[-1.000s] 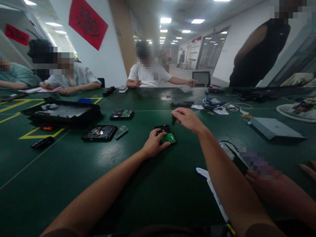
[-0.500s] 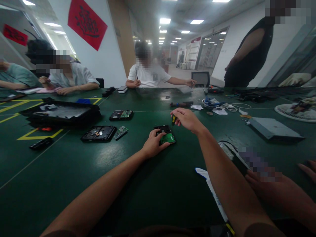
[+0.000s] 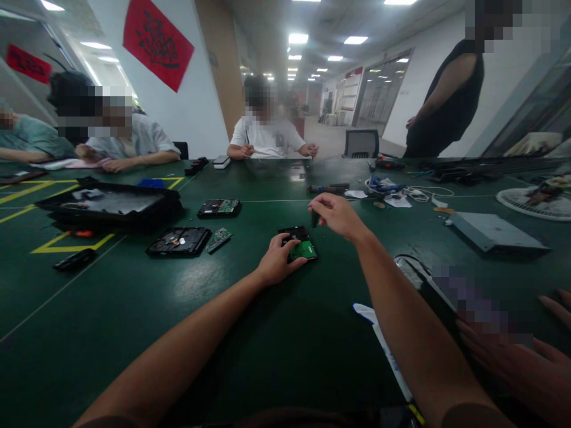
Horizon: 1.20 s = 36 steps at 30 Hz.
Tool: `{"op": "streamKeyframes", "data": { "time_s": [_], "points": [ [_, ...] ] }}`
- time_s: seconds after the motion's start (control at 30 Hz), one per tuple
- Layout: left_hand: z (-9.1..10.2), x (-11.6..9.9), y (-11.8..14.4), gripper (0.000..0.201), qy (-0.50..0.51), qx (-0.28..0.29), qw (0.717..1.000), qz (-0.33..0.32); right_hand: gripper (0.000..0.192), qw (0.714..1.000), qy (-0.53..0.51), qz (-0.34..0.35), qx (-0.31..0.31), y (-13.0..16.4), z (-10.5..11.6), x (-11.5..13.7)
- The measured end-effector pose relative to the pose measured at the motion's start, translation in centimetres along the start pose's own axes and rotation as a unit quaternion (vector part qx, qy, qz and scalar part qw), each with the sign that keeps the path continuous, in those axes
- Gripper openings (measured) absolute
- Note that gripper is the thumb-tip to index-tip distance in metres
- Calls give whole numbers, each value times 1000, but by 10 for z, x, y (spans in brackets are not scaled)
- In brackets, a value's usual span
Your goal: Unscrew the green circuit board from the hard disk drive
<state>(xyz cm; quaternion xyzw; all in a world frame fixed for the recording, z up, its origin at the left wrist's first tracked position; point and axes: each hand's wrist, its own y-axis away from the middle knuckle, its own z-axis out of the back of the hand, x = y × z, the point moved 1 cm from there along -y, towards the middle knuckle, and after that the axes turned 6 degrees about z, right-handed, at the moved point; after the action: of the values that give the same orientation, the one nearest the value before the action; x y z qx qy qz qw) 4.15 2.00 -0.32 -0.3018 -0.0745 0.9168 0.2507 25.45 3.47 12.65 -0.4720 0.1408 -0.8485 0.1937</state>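
Note:
A hard drive (image 3: 305,249) with a green circuit board lies on the green table, close in front of me. My left hand (image 3: 280,260) grips its near left side, thumb and fingers around the edges. Just above the drive's far right corner is my right hand (image 3: 333,214), its fingers pinched on the short dark handle of a screwdriver (image 3: 314,219). The screwdriver points down; its tip is too small to make out. Left of the drive lie a loose circuit board (image 3: 219,239), an open black drive casing (image 3: 178,241) and another hard drive (image 3: 219,207).
A large black tray (image 3: 111,205) stands at the left. To the right are a grey metal box (image 3: 497,233), tangled cables (image 3: 387,185) and a white strip (image 3: 388,345) beneath my right forearm. Another person's hand (image 3: 513,356) rests at the lower right. Several people are around the table.
The screwdriver's handle has turned in my right fingers, its yellow part no longer showing. The person opposite has drawn an outstretched arm in. The neighbouring hand at lower right has shifted right and down.

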Motion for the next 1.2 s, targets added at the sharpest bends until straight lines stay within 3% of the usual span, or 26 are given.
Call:
{"op": "streamKeyframes", "data": {
  "time_s": [0.23,0.5,0.73,0.87,1.2],
  "points": [
    [-3,4,-1,61,-4,2,1000,0,28,999,-37,-17,17,-2,-1,-5],
    [-1,2,0,60,8,2,1000,1,22,999,13,-35,-15,1,3,2],
    [-1,2,0,60,4,2,1000,1,22,999,-29,-10,18,1,0,2],
    [-1,1,0,60,7,-1,1000,0,24,998,-52,-34,18,-1,-1,-2],
    [1,0,0,61,1,11,1000,9,18,1000,21,-16,-8,2,4,3]
  ]
}}
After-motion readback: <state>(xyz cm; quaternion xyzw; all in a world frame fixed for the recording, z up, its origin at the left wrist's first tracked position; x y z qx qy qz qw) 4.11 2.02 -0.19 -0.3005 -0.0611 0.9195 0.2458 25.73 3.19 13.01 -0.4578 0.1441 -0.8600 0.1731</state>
